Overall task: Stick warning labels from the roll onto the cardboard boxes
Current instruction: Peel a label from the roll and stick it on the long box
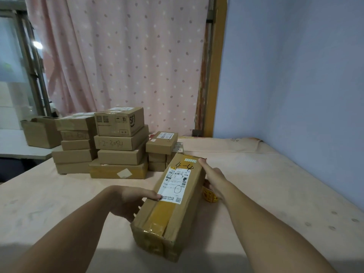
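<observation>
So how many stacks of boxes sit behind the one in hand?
3: left stack, middle stack under the SF box, short right stack by the held box. Others may hide behind.

Long cardboard box (173, 196) lies on the bed (275, 184) w/ shipping label (176, 183) on top. Left hand (128, 201) grips its left side, thumb on top. Right hand (213, 179) lays its index finger along the far right edge. Yellow label roll (210, 196) sits just beside the box, under right hand; can't tell if held. Box stacks (118, 146) behind, at left.
</observation>
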Action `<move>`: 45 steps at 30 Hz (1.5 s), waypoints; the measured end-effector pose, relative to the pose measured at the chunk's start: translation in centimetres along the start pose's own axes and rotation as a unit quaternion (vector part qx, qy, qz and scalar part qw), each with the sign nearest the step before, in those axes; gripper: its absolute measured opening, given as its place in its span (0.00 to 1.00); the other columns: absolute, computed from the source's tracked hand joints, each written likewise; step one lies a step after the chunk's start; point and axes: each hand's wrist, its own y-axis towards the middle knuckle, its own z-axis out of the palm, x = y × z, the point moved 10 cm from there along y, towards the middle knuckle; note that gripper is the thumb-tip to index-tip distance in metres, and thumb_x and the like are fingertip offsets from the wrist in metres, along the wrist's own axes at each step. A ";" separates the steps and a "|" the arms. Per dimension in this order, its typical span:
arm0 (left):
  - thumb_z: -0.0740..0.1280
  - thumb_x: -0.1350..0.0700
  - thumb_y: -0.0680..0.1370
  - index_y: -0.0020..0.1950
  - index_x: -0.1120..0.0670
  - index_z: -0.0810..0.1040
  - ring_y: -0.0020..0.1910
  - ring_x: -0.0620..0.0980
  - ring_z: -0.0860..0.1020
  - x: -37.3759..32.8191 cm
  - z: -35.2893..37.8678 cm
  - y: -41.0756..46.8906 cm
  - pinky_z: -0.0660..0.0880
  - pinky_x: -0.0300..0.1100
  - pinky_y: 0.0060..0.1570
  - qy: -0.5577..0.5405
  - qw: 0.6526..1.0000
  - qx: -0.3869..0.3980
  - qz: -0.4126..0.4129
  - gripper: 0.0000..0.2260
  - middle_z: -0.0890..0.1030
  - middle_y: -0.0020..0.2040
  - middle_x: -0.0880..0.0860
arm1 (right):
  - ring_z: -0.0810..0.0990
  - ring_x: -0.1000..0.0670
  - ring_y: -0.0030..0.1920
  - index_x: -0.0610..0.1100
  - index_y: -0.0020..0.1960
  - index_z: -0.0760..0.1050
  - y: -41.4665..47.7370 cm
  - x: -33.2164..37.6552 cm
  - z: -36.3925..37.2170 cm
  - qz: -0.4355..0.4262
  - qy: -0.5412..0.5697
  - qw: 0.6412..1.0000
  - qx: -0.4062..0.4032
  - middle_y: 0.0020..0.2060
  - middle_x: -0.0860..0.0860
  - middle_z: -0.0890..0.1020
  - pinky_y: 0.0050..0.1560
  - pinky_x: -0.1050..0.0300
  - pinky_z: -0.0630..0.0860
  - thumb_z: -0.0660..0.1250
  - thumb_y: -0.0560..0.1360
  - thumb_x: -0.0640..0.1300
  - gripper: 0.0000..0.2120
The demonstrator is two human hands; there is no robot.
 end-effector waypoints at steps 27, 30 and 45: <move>0.65 0.55 0.80 0.52 0.53 0.82 0.45 0.46 0.79 -13.9 -2.3 -2.8 0.77 0.44 0.41 0.126 0.822 -0.473 0.292 0.07 0.82 0.47 0.48 | 0.81 0.44 0.54 0.54 0.56 0.80 0.7 -0.2 -3.4 -0.185 -0.568 0.797 -0.090 0.54 0.50 0.83 0.44 0.55 0.75 0.68 0.72 0.47 0.12; 0.65 0.54 0.80 0.53 0.52 0.82 0.43 0.45 0.80 -15.9 -0.7 -2.6 0.81 0.48 0.44 0.164 0.817 -0.457 0.310 0.07 0.82 0.45 0.46 | 0.81 0.44 0.53 0.53 0.52 0.83 0.9 0.4 -4.4 -0.160 -0.509 0.837 -0.120 0.52 0.50 0.82 0.43 0.56 0.74 0.67 0.73 0.42 0.12; 0.68 0.45 0.79 0.50 0.55 0.86 0.41 0.49 0.78 -19.1 2.3 0.5 0.73 0.43 0.42 -0.153 0.883 -0.290 0.336 0.14 0.84 0.41 0.49 | 0.82 0.52 0.45 0.45 0.50 0.81 -1.7 8.3 -3.6 -0.230 0.041 0.972 -0.039 0.44 0.50 0.86 0.44 0.60 0.77 0.74 0.76 0.38 0.05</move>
